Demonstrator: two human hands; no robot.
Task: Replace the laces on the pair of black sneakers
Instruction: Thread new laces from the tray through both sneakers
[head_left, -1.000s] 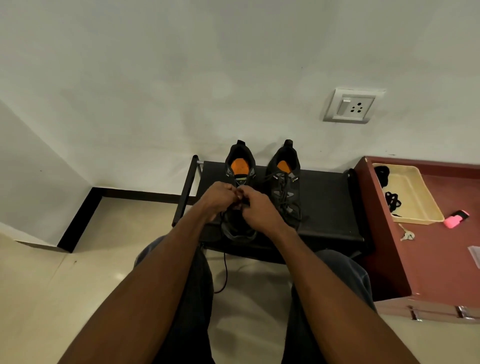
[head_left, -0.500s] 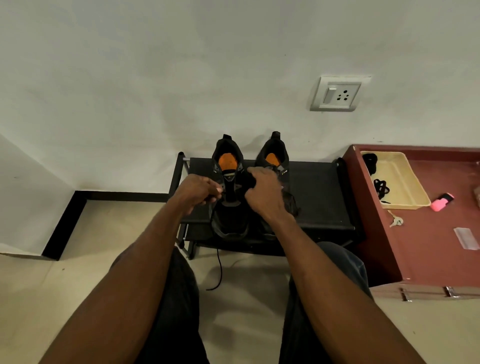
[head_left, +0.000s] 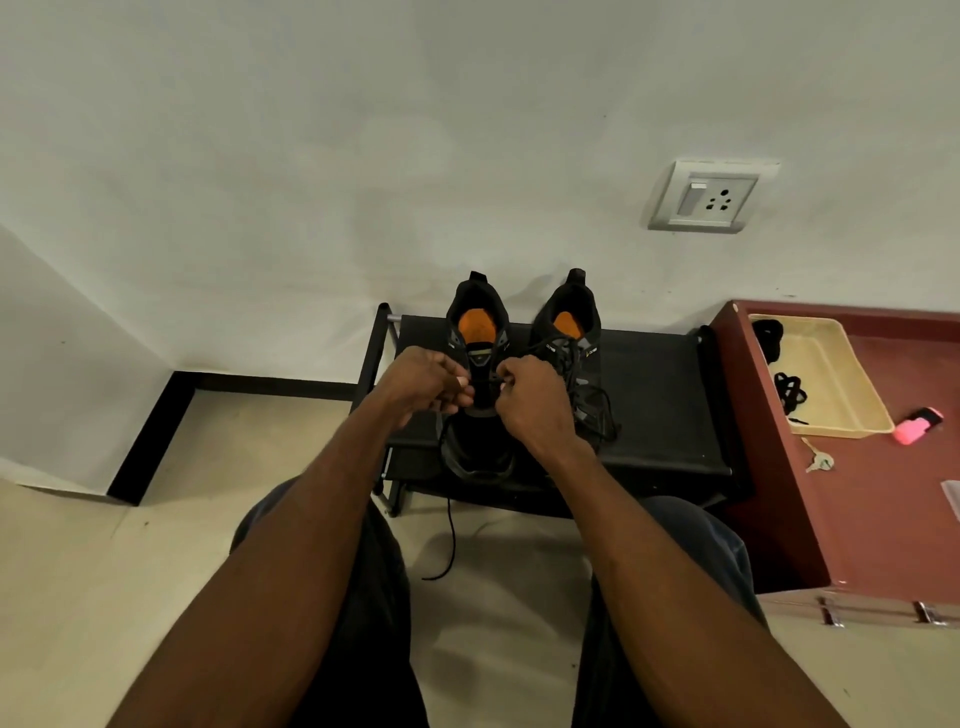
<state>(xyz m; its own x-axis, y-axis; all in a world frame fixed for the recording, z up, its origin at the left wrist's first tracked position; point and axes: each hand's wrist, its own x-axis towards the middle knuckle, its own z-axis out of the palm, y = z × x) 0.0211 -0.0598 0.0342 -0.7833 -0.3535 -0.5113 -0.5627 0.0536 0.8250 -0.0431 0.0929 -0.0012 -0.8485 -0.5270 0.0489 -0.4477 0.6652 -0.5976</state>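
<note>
Standing side by side on a low black rack (head_left: 654, 395) against the wall, the two black sneakers point toward the person — the left sneaker (head_left: 478, 364) under both hands, the right sneaker (head_left: 574, 338) just beside it. The left hand (head_left: 423, 382) and right hand (head_left: 535, 400) have curled fingers pinching the black lace (head_left: 451, 535) over the tongue — its loose end hangs down to the floor. A beige tray (head_left: 826, 374) holding more dark laces sits on the red cabinet (head_left: 883, 493) to the right.
</note>
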